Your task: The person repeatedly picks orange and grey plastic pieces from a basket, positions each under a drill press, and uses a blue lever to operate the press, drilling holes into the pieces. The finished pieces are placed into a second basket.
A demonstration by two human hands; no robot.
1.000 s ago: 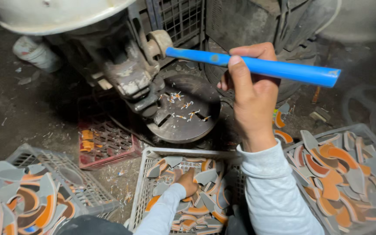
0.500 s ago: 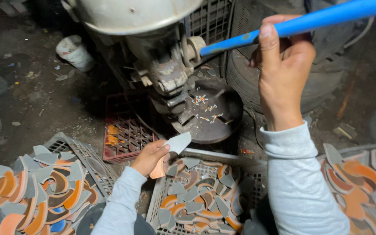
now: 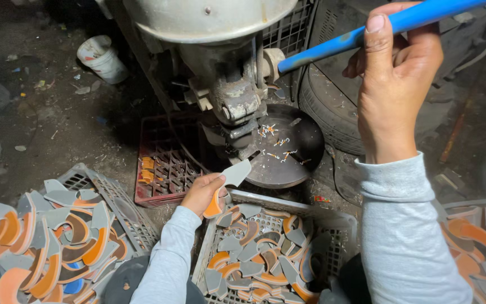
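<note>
My right hand (image 3: 392, 84) grips the blue lever handle (image 3: 361, 35) of a grey hand press (image 3: 229, 84), raised high at the upper right. My left hand (image 3: 201, 192) holds a curved grey and orange piece (image 3: 229, 183) just below the press head, at the edge of the round dark base plate (image 3: 288, 152). Small light scraps lie on that plate. Below my left hand stands a white crate (image 3: 310, 222) filled with several similar grey and orange pieces.
A red crate (image 3: 164, 169) with a few orange bits sits left of the press. White crates of curved pieces stand at the lower left (image 3: 94, 186) and far right (image 3: 479, 242). A white bucket (image 3: 102, 59) and a tyre (image 3: 327, 107) lie beyond.
My left hand has lifted a piece out of the middle crate and brought it up towards the press plate. My right hand has raised the blue lever higher.
</note>
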